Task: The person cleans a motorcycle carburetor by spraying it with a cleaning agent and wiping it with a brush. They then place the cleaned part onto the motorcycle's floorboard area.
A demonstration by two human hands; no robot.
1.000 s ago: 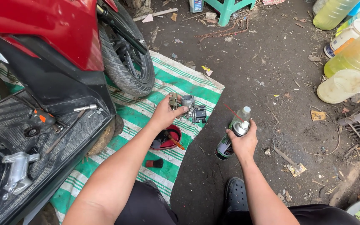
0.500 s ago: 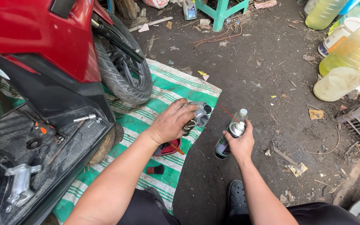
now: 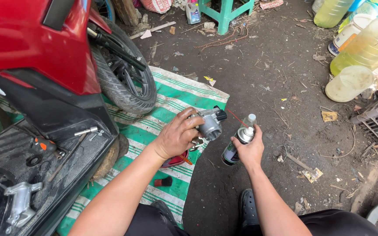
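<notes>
Two hands at work: each holds one thing, above the near right edge of the striped mat.
Metal part: a grey cast carburettor-like body (image 3: 210,124) with a black cap at its upper right, held in the air over the mat's right edge, its round opening facing the can.
Left hand: left hand (image 3: 176,134) has its fingers wrapped over the top and near side of the metal part, clenched on it.
Spray can: a dark aerosol can (image 3: 237,145) with a white nozzle and a thin red straw aimed up-left toward the metal part, just beside it, not touching.
Right hand: right hand (image 3: 250,150) grips the spray can around its body, the index finger up on the nozzle; whether it is pressing I cannot tell.
Progress: by my judgement the part is already off the machine and lined up with the straw; no spray mist shows, so the cleaning itself seems still to do, and refitting after that.
Mat: green and white striped mat (image 3: 171,94) on dirt ground, a red-handled tool (image 3: 176,160) under the left wrist near its right edge.
Scooter: red scooter (image 3: 36,48) on the mat's left side, front tyre (image 3: 121,85) near its far edge, loose tools on the footboard (image 3: 44,153).
Far right: yellowish plastic bottles (image 3: 364,48) on the ground, well apart.
</notes>
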